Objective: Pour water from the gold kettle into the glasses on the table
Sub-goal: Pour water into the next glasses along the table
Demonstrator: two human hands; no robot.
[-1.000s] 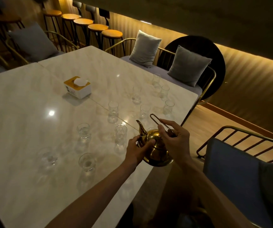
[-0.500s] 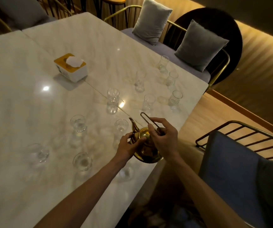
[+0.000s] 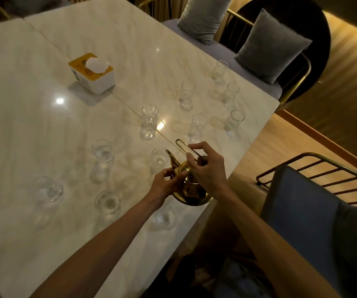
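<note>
The right hand grips the gold kettle by its handle while the left hand steadies its lid; the spout is over the nearest glass, so tipping comes next.

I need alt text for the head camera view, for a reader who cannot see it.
A person's right hand grips the wire handle of a round gold metal kettle while the left hand touches its lid, spout beside a clear drinking glass. More clear glasses and a white tissue box with a yellow top stand on the white marble table.
</note>
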